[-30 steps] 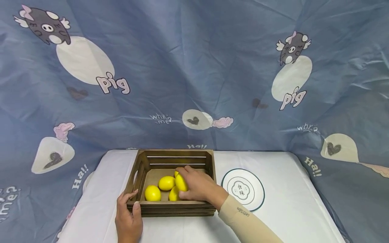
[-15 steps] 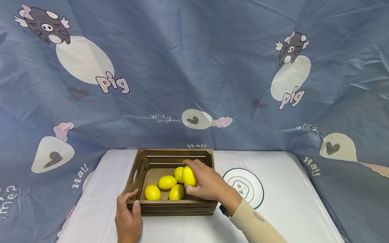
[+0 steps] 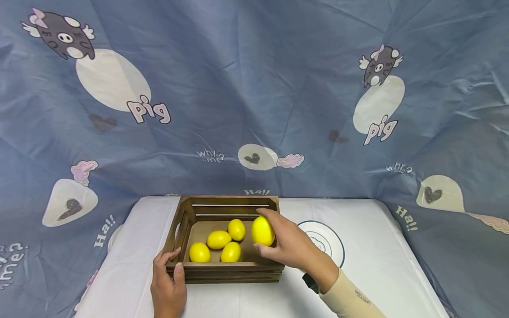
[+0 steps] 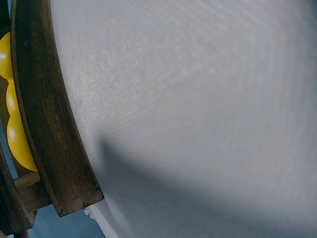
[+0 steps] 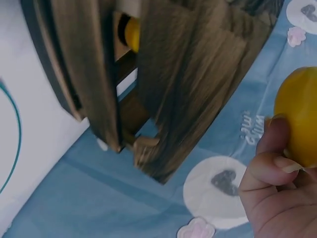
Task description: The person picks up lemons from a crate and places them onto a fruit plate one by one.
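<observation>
A brown slatted wooden crate (image 3: 234, 273) stands on the white-covered table. My left hand (image 3: 169, 287) grips its near left corner, thumb on the front and fingers by the left side. In my right hand (image 3: 297, 245) a yellow lemon (image 3: 263, 230) is held between thumb and fingers, over the right part of the crate. The right wrist view shows the same lemon (image 5: 301, 116) at its right edge, cut off by the frame. Several more lemons (image 3: 218, 240) lie on the crate's floor. In the left wrist view the hand is hidden; the crate's wall (image 4: 47, 99) shows there.
Right of the crate lies a white plate (image 3: 339, 247) with a dark rim, partly covered by my right hand and forearm. A blue printed cloth (image 3: 254, 88) hangs behind the table (image 3: 381, 247). A dark wristband (image 3: 311, 282) is on my right wrist.
My right hand has lifted a lemon from among the others and carried it to the right. The lemons left behind are now in fuller view. The left hand stays on the crate.
</observation>
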`<state>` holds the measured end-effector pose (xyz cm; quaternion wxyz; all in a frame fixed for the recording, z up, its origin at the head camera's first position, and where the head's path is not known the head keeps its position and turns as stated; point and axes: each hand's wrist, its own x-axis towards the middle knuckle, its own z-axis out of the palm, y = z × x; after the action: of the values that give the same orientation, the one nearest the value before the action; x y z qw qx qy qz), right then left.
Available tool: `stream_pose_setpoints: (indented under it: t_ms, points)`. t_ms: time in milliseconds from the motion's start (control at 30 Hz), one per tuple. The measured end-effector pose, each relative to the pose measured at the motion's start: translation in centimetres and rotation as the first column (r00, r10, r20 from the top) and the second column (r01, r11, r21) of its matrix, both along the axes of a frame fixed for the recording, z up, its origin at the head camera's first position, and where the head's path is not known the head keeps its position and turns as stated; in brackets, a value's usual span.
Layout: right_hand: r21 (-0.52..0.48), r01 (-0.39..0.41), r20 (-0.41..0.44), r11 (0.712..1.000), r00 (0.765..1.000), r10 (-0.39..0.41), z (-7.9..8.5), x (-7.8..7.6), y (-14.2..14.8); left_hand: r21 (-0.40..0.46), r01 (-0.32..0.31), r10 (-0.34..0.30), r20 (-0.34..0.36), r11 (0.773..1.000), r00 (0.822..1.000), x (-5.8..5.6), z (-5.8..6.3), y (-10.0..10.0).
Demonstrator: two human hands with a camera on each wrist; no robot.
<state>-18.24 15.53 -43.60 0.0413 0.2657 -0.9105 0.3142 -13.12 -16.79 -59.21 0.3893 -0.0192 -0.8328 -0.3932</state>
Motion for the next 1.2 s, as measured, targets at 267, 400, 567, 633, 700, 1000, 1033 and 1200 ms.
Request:
stream_pose_setpoints:
  t_ms: [267,400,567,633,700,1000,1033,1200]
  points:
    - [-0.015,0.054,-0.009,0.998,0.998,-0.054,0.0,1.2,2.5,0.006,0.005,-0.005,-0.011,1.0,1.0,0.0,-0.1,0.0]
    - [-0.02,0.092,-0.029,0.996,0.995,-0.092,-0.4,1.8,3.8,0.012,0.007,-0.007,0.031,1.0,0.999,0.1,-0.2,-0.1]
    - [-0.041,0.138,-0.123,0.99,0.982,-0.142,-1.5,2.1,5.8,0.02,0.006,-0.007,0.06,1.0,0.998,0.2,-0.2,-0.1]
    - [-0.052,0.164,-0.142,0.985,0.975,-0.17,-2.0,2.2,6.7,0.017,0.006,-0.007,0.051,1.0,0.999,0.2,-0.1,-0.1]
    - [-0.063,0.192,-0.133,0.979,0.971,-0.199,-2.5,2.2,7.6,0.015,0.008,-0.009,0.044,1.0,0.999,0.1,-0.1,-0.1]
    - [-0.065,0.334,-0.075,0.94,0.938,-0.338,-5.2,1.9,10.8,0.011,0.01,-0.011,0.052,1.0,0.999,0.2,0.1,0.0]
    - [-0.067,0.347,-0.069,0.935,0.934,-0.351,-5.6,1.9,11.0,0.011,0.011,-0.011,0.045,1.0,0.999,0.2,0.1,0.0]
    - [-0.062,0.398,-0.033,0.915,0.916,-0.401,-7.3,1.8,11.6,0.005,0.009,-0.009,0.027,1.0,1.0,0.2,-0.1,-0.1]
